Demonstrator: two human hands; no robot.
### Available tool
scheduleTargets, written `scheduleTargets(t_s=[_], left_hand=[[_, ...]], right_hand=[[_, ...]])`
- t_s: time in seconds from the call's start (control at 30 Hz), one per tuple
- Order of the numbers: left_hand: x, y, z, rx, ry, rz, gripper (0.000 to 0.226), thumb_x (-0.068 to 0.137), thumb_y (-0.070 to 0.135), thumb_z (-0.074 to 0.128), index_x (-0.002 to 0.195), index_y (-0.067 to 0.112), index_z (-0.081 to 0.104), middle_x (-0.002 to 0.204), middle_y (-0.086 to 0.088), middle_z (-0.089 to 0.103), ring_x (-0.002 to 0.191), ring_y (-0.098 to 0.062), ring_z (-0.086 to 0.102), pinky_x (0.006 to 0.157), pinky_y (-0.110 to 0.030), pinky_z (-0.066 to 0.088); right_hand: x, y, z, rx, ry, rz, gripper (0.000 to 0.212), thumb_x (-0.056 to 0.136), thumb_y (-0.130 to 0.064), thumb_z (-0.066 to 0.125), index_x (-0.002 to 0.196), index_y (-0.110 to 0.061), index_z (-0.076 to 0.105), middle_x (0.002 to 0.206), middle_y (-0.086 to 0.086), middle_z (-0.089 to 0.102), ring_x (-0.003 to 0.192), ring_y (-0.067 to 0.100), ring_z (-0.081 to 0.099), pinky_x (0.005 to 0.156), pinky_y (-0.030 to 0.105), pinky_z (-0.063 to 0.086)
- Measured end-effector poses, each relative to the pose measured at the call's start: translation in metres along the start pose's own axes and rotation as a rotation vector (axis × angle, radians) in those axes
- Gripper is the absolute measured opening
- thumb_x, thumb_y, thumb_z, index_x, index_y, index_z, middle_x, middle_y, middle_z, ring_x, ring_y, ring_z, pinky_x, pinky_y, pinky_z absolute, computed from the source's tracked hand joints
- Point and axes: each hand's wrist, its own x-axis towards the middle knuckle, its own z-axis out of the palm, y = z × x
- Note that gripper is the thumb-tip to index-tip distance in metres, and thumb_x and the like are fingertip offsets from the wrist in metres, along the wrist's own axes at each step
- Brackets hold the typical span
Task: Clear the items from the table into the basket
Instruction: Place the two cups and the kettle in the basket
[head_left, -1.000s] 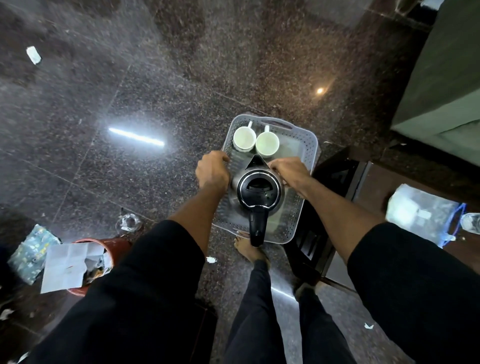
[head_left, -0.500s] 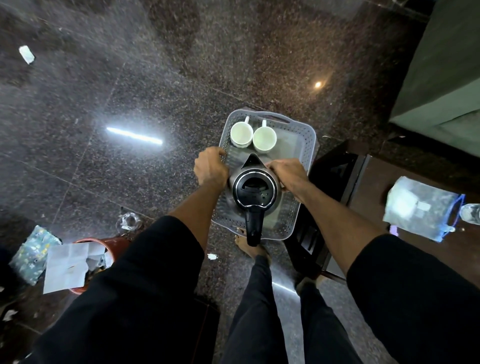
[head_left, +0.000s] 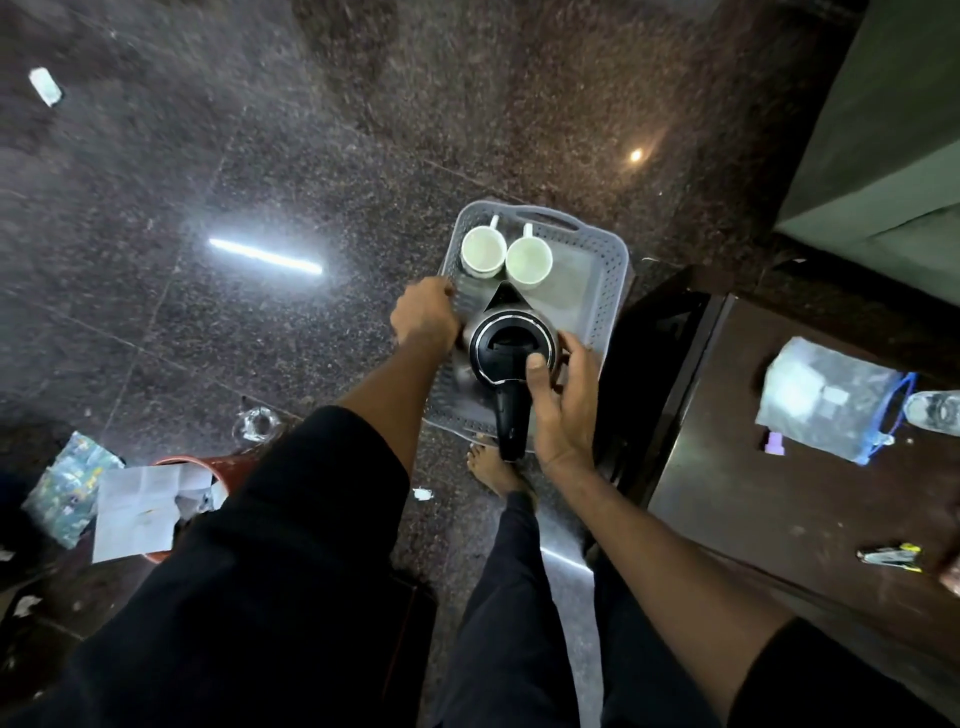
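A grey perforated basket (head_left: 602, 291) hangs above the dark speckled floor (head_left: 260, 156) in the middle of the frame. The left hand (head_left: 426, 317) grips the basket's left rim, fingers curled over the edge. Inside, toward the basket's upper end, two white cups (head_left: 506, 254) stand upright side by side, touching or nearly so, their handles pointing to the top of the frame. Below them in the basket sits a steel kettle (head_left: 511, 348) with a black lid, spout toward the cups, its black handle reaching over the basket's lower rim. The right hand (head_left: 563, 395) rests against the kettle's right side, thumb on the lid's edge, fingers loosely spread and slightly bent around the body; whether they truly grip cannot be told.

At the right of the frame a dark tabletop (head_left: 779, 493) carries a clear plastic pouch (head_left: 826, 397) with blue trim and a small yellow-and-black object (head_left: 888, 555). At lower left, a red bin (head_left: 228, 465) holds crumpled paper.
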Motion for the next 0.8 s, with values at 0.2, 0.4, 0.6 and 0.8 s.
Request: scheduleTargets(t_s=[0.2,0.4,0.6,0.8], left_hand=[[-0.014,0.006,-0.006,-0.192,0.012,-0.108,0.033,0.085,0.014,0.068,0.110,0.034,0.078,0.119,-0.004,0.075,0.110,-0.028,0.072,0.096,-0.036,0.057],[-0.029,-0.003,-0.003,-0.227,0.108,-0.267,0.040,0.090,0.010,0.069,0.126,0.027,0.063,0.127,-0.008,0.070,0.116,-0.032,0.067,0.094,-0.040,0.054],[-0.017,-0.010,-0.006,-0.132,0.096,-0.152,0.032,0.094,0.000,0.060,0.111,0.020,0.079,0.115,-0.018,0.074,0.110,-0.034,0.071,0.093,-0.039,0.056],[0.014,-0.030,0.002,-0.136,0.035,-0.118,0.031,0.078,0.000,0.070,0.087,0.028,0.081,0.094,-0.008,0.080,0.091,-0.026,0.076,0.087,-0.040,0.063]], right_hand=[[-0.009,-0.019,0.000,-0.279,-0.153,-0.005,0.121,0.066,-0.073,0.080,0.157,-0.015,0.025,0.154,0.005,0.037,0.144,0.023,0.035,0.117,0.036,0.035],[-0.018,-0.033,0.006,-0.318,-0.131,0.041,0.126,0.062,-0.062,0.084,0.158,-0.016,0.017,0.152,0.007,0.040,0.137,0.029,0.045,0.107,0.043,0.045],[0.014,-0.024,-0.020,-0.406,-0.458,-0.123,0.121,0.061,-0.045,0.079,0.161,-0.024,0.014,0.161,0.005,0.029,0.145,0.028,0.037,0.115,0.044,0.041],[0.032,-0.018,-0.032,-0.477,-0.646,-0.218,0.123,0.059,-0.008,0.078,0.158,-0.040,0.014,0.162,-0.004,0.028,0.144,0.026,0.042,0.112,0.044,0.045]])
